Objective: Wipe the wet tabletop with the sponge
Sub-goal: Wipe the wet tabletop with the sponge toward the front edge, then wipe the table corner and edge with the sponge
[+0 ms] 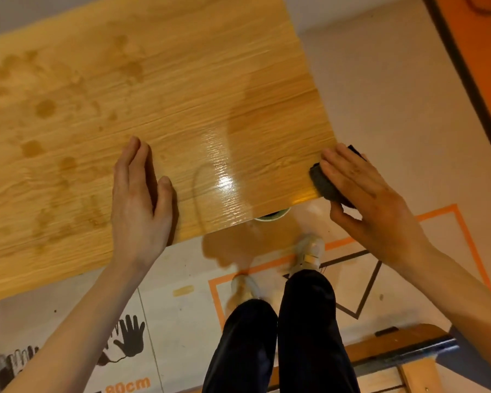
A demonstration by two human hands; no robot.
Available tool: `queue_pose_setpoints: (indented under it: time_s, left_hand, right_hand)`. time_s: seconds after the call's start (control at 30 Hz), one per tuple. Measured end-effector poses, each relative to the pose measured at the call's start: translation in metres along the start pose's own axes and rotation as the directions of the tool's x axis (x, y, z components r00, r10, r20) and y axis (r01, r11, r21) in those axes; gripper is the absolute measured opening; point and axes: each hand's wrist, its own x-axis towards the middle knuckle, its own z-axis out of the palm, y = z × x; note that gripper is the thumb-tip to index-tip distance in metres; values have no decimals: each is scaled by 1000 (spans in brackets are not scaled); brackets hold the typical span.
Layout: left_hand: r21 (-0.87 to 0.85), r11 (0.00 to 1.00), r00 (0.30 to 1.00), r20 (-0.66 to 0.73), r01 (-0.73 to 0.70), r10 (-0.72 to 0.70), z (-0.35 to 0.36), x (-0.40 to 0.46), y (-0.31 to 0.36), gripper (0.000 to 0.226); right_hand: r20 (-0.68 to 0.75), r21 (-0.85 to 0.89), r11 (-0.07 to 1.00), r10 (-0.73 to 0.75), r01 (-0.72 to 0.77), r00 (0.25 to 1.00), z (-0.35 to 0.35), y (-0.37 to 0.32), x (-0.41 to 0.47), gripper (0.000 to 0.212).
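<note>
Warm indoor light; glare patch on tabletop [224,182]; soft blur, wide-angle bending.

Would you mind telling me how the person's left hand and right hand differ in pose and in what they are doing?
The left hand lies flat on the tabletop with straight fingers and holds nothing; the right hand grips the dark sponge, thumb curled under it. The left hand rests well inside the near edge, whereas the right hand sits at the tabletop's right corner, partly beyond it. Both are bare and palm down.

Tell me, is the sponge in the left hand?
No, the right hand grips the dark sponge at the table's corner, while the left hand lies flat on the wood.
</note>
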Motion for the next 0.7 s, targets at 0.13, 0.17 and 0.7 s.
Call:
queue_pose_setpoints:
  time_s: [0.13,0.17,0.7]
  left_hand:
    - [-17,1000,1000,6,-10,11,5,7,24,56]
    - [-15,999,999,15,-34,34,11,12,34,56]
    - [99,980,983,79,-172,164,86,134,116,56]
  right_hand:
    - [-103,425,869,323,-252,941,-12,-9,2,59]
    - [-88,534,775,449,-338,889,-15,-12,5,58]
    - [366,837,218,460,-502,809,-15,3,34,64]
